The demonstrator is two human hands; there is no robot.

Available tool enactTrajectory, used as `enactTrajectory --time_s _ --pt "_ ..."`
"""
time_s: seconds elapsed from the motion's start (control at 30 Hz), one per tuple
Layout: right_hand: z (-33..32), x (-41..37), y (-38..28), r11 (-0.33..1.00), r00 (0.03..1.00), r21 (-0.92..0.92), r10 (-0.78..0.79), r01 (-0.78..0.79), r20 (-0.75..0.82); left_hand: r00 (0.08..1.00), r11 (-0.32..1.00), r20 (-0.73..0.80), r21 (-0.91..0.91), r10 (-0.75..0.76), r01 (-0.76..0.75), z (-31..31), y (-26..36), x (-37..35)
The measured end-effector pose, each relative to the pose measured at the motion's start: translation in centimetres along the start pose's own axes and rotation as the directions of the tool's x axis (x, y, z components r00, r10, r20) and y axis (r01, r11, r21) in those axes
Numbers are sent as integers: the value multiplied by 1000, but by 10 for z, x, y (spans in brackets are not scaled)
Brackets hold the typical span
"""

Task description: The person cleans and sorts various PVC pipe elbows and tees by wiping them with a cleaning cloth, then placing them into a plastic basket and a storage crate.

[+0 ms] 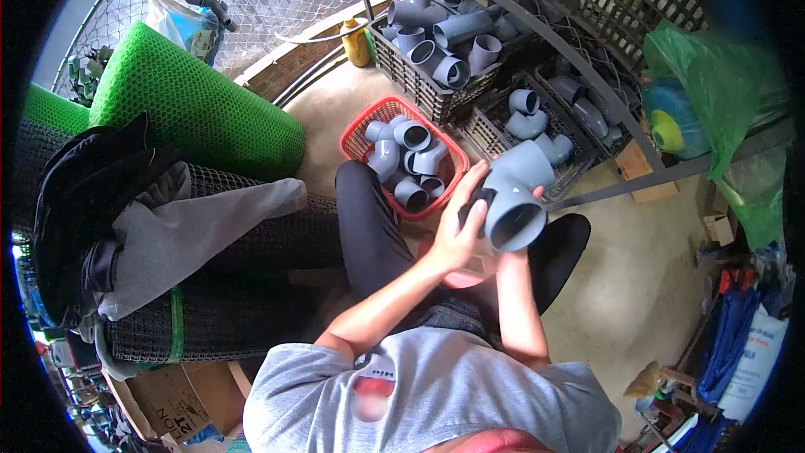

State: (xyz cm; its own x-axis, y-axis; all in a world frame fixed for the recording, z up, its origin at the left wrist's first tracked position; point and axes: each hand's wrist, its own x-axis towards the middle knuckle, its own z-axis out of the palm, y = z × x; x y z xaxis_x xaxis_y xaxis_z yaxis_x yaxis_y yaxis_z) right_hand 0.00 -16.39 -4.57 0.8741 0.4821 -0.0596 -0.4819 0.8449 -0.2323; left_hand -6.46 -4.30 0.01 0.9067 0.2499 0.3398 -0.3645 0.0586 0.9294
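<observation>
A large grey pipe fitting [521, 180] with a wide round opening is held up over my lap. My left hand [463, 222] is closed on its left side, with a small dark object between the hand and the fitting. My right hand [513, 258] is beneath and behind the fitting, its fingers mostly hidden; a fingertip shows at the fitting's right edge. Just beyond my knees stands a red basket [355, 136] holding several grey fittings [385, 159].
Black crates [419, 88] with grey fittings stand ahead, beside a yellow bottle [356, 44]. Green mesh rolls [193, 105] and a grey cloth [180, 243] lie at the left. A metal bar [620, 189] and green plastic [704, 84] are at the right.
</observation>
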Motion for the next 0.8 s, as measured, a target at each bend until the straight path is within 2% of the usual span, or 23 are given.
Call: enactTrajectory --time_s 0.07,0.1,0.13,0.2,0.23,0.27,0.3,0.33,0.4,0.43,0.47,0.5,0.53,0.57,0.63,0.67,0.7,0.73,0.77,0.8 --pt "13 0 -5 998 998 -48 41 -43 -54 991 986 69 114 118 -126 0 9 -7" --pt "14 -3 -6 995 990 11 101 -100 -95 990 980 40 141 135 -139 3 21 -7" --pt "16 -6 -7 992 991 -27 124 -125 -52 990 980 38 139 136 -140 0 24 -5" --pt "16 -13 -4 983 989 -130 123 -133 -80 947 904 228 313 226 -291 -13 30 5" --pt "16 -12 -2 982 989 -133 123 -132 -79 934 879 253 342 254 -332 -18 32 13" --pt "15 -11 3 909 976 -413 -135 53 -171 947 916 259 301 188 -264 -27 35 20" --pt "15 -10 8 720 899 -668 -399 186 -180 975 968 210 221 71 -118 -34 37 27" --pt "37 -19 12 667 898 -728 -402 157 -176 984 991 172 132 -54 31 -41 38 32" --pt "25 -17 5 447 895 -826 -421 344 145 980 971 182 236 -78 34 -71 19 36" --pt "47 -19 1 436 907 -830 -380 347 180 982 983 68 61 -178 174 -80 9 35" --pt "38 -19 -7 497 944 -814 -272 302 185 955 948 -25 -128 -297 292 -86 -1 32" --pt "36 -19 -9 554 962 -793 -228 254 149 896 833 -55 -398 -441 385 -85 1 31" --pt "31 -18 -7 582 970 -780 -206 229 131 856 744 -49 -522 -515 418 -89 -11 27" --pt "26 -17 -4 610 977 -766 -183 203 113 867 776 -59 -478 -495 411 -89 -28 19" --pt "0 -7 15 692 993 -716 -2 88 121 878 825 -84 -395 -471 405 -77 -34 6" --pt "-10 -10 24 696 998 -718 35 18 59 877 840 -102 -357 -469 408 -69 -28 -2" --pt "-2 -9 29 754 999 -657 44 -31 3 876 857 -141 -325 -461 399 -60 -23 -11" --pt "8 -9 32 805 997 -589 59 -79 -52 916 920 -126 -155 -381 361 -55 -12 -10" --pt "13 -7 33 805 997 -587 63 -82 -53 883 882 -38 -79 -468 464 -61 -12 -12" --pt "18 -2 32 890 993 -445 117 -100 13 831 832 45 6 -554 554 -69 -11 -14"
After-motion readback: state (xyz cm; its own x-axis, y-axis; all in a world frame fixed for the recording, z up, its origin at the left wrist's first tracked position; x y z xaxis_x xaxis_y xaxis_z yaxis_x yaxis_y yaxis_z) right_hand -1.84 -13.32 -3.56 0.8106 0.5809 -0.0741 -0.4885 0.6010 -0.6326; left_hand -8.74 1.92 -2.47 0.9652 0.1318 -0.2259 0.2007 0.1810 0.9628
